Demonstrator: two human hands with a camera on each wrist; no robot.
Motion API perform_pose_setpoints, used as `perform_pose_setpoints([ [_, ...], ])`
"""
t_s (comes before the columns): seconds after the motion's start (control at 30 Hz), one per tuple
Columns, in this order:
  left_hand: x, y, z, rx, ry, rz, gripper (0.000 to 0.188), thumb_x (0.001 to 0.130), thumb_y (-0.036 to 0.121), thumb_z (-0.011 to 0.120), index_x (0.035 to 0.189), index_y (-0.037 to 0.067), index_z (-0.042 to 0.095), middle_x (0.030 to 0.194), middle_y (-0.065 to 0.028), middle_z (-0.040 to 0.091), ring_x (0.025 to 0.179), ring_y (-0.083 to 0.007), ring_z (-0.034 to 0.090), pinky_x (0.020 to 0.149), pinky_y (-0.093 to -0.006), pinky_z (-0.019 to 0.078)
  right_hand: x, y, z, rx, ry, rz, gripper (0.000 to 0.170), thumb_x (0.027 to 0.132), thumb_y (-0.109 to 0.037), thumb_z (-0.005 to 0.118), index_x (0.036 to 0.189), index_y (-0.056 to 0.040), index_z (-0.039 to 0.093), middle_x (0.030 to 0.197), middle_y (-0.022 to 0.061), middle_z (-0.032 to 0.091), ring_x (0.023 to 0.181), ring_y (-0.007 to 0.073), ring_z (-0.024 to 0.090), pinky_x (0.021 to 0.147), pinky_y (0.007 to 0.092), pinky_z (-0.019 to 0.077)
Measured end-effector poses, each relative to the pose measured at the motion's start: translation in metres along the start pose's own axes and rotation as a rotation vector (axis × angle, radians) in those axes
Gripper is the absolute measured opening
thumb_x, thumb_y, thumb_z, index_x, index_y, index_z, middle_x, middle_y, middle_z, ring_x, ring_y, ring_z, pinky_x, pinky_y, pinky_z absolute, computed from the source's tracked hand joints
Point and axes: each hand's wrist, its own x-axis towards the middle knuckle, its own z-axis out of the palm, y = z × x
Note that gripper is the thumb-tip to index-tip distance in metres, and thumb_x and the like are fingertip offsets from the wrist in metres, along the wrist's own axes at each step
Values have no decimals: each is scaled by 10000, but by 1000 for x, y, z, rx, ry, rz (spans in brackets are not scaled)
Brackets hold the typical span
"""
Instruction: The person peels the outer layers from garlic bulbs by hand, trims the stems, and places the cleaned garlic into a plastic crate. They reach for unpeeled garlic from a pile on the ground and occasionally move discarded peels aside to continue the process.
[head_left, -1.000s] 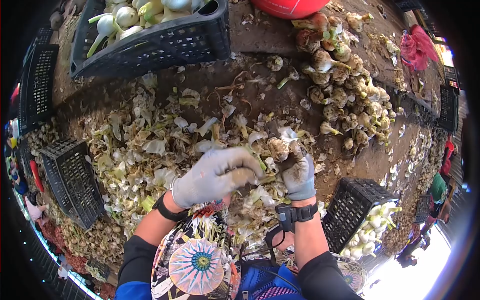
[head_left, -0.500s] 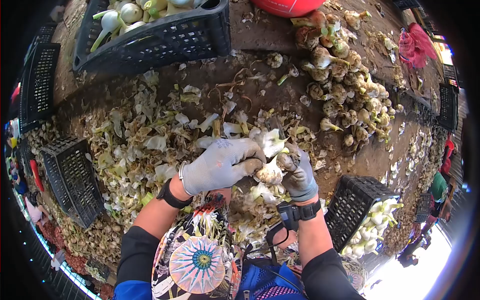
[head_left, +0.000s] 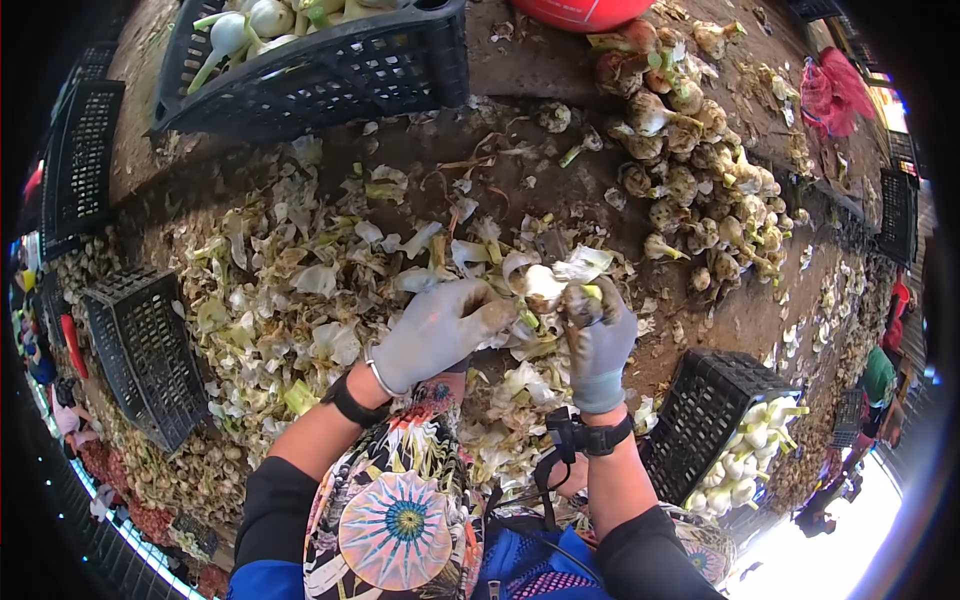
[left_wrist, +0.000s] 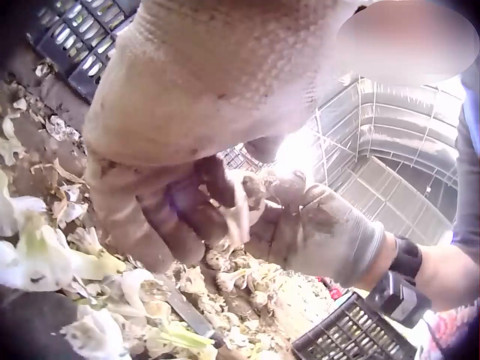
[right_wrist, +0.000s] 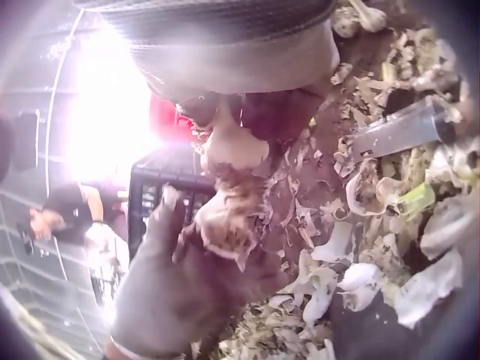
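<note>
Both hands wear dirty pale gloves. In the head view the right hand (head_left: pixel 602 345) grips a white garlic bulb (head_left: pixel 543 284) by its stem end, with loose skin (head_left: pixel 583 264) beside it. The left hand (head_left: pixel 432 332) is just left of the bulb, thumb and fingers bent together. Seen from the right wrist, the bulb (right_wrist: pixel 234 148) hangs below the right hand (right_wrist: pixel 240 71), and brownish skin (right_wrist: pixel 229 225) lies at the fingers of the left hand (right_wrist: pixel 184 289). From the left wrist, the left hand (left_wrist: pixel 184 97) pinches a strip of skin (left_wrist: pixel 239 210) near the right hand (left_wrist: pixel 326 232).
Peelings (head_left: pixel 270 290) cover the ground before the person. A flat blade (left_wrist: pixel 187 310) lies among them. Unpeeled bulbs (head_left: pixel 700 170) are heaped at upper right. Crates stand at upper left (head_left: pixel 320 80), left (head_left: pixel 145 350) and lower right (head_left: pixel 705 415). A red container (head_left: pixel 585 10) is at the top.
The bulb came up between the hands and now shows whiter, with its stem end in the right hand. The left hand moved to the bulb, then drew back slightly left.
</note>
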Motion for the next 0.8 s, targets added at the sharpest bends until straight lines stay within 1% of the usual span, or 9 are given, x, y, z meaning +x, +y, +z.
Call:
perform_pose_setpoints([
  [0.07,7,-2,7,37,16,47,385,929,372,563,968,5,675,811,-158,669,767,-275,662,699,-381,496,-12,-31,17,134,-13,78,252,847,-121,739,1028,25,640,1029,107,653,890,196,640,802,306,524],
  [0.13,12,-4,12,6,-26,21,377,927,339,548,1007,-11,664,846,-186,677,802,-300,672,715,-383,499,-15,-35,24,-353,32,-565,235,767,-4,727,979,11,627,1039,145,648,915,266,644,824,332,514],
  [0.2,12,-9,15,19,6,49,356,922,295,536,1023,-25,656,859,-189,685,792,-287,674,724,-370,505,-16,-32,27,-365,92,-655,258,732,60,680,979,6,628,1027,162,646,939,317,638,838,341,506],
  [0.4,3,-5,1,-56,103,62,287,911,217,553,961,-35,681,858,-190,678,807,-250,656,733,-327,490,-14,-34,23,-184,113,-295,299,694,78,691,979,14,628,1002,145,652,947,287,634,882,330,481],
  [0.53,1,6,-1,-65,34,-18,301,918,262,584,908,-26,671,833,-177,669,799,-277,642,735,-377,479,-13,-38,30,-283,109,-441,265,741,42,717,989,12,629,984,141,655,895,248,639,819,302,489],
  [0.6,-1,9,0,-109,8,-81,308,918,273,595,879,-24,663,824,-179,664,819,-305,638,749,-400,475,-13,-33,34,-158,21,-97,220,837,-26,725,1042,-2,649,978,119,662,853,221,652,756,312,523],
  [0.63,-3,11,-1,-133,35,-70,282,912,249,599,859,-24,650,824,-182,658,833,-339,628,749,-414,473,-10,-40,28,317,-96,212,235,929,-159,689,1125,-35,651,1016,93,676,846,212,674,705,348,569],
  [0.73,-2,-7,4,38,147,26,229,904,199,599,842,-18,635,831,-187,649,830,-381,616,727,-429,475,0,-40,22,901,-81,444,285,979,-264,619,1182,-65,633,1076,85,678,913,242,685,705,418,599],
  [0.8,0,-31,10,234,226,109,201,902,175,595,844,-14,632,838,-190,644,813,-389,614,705,-430,479,3,-32,15,888,-93,504,360,994,-364,573,1216,-83,611,1137,88,677,966,251,682,734,446,585],
])
